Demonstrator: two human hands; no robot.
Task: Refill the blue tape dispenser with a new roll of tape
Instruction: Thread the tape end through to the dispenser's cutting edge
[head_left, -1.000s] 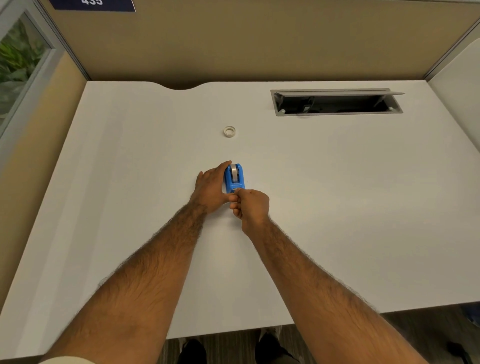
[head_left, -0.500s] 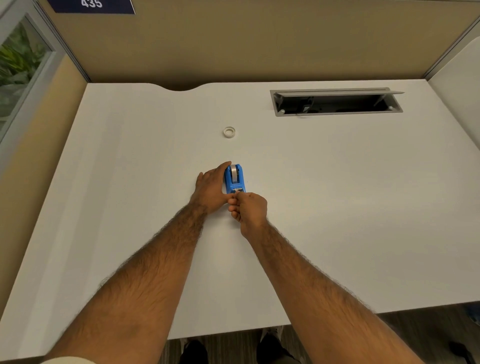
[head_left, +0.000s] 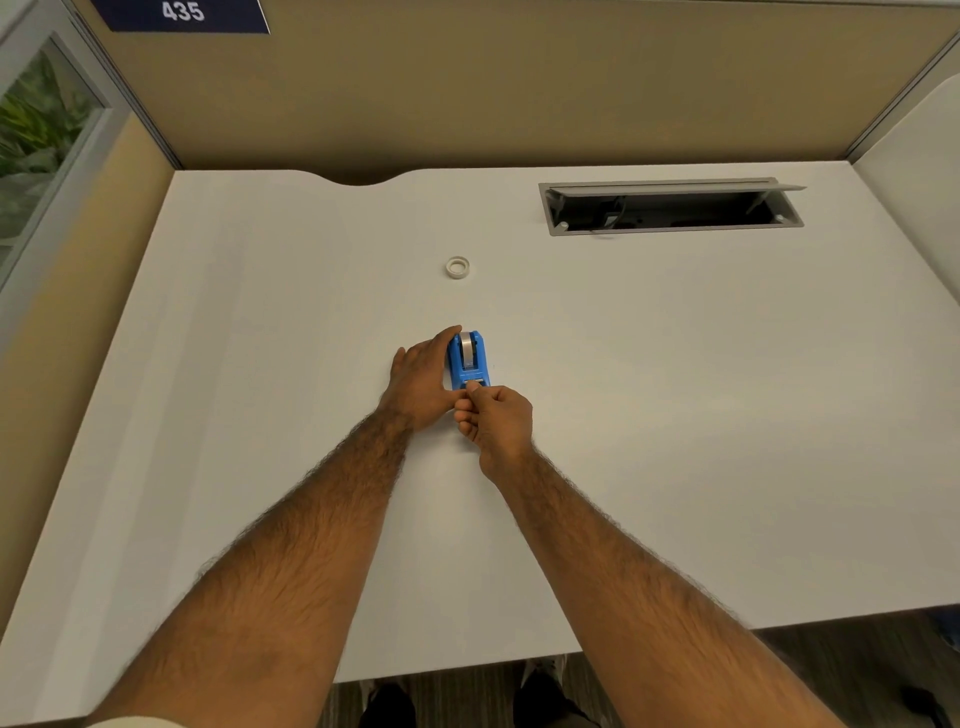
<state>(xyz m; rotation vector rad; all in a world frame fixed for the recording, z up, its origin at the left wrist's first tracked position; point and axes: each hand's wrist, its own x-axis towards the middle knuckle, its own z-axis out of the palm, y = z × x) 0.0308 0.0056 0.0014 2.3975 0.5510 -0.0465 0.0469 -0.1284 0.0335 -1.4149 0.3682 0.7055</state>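
The blue tape dispenser (head_left: 468, 364) stands on the white desk (head_left: 675, 415) near its middle, with a roll of clear tape seated in it. My left hand (head_left: 421, 382) lies flat against the dispenser's left side, thumb along it, steadying it. My right hand (head_left: 497, 415) is closed at the dispenser's near end, thumb and forefinger pinched at the cutter, apparently on the tape's end. A small white ring, an empty tape core (head_left: 457, 267), lies flat on the desk farther back, apart from both hands.
An open grey cable hatch (head_left: 670, 207) is set into the desk at the back right. Beige partition walls close off the back and left. The desk's front edge runs just below my forearms.
My right hand has shifted slightly left and nearer to the dispenser's cutter end. The left hand and the dispenser stay where they were.
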